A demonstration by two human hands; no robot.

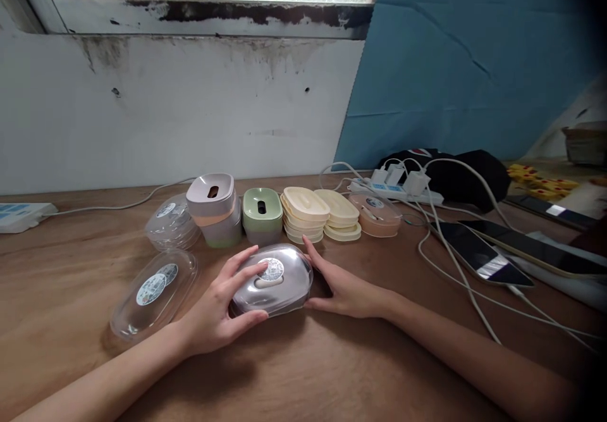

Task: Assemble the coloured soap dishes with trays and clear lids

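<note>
A grey oval tissue box [296,279] with a slot in its top sits on the table in front of me, under a clear plastic cover with a round sticker. My left hand [225,305] grips its left side, fingers over the top and thumb along the front edge. Around the right end curves my right hand [339,286], index finger behind and thumb in front. Left of the box lies a clear plastic cover [183,289] with round stickers, overlapping another or showing a reflection; I cannot tell which. More clear covers [173,226] are stacked behind it.
Behind the box stand stacked grey and peach boxes [212,210], a green-topped box [262,210], cream lid stacks [306,204] and a peach covered box [377,219]. To the right are phones [478,254], white cables [455,257] and a power strip [396,191]. Another strip [23,215] is far left.
</note>
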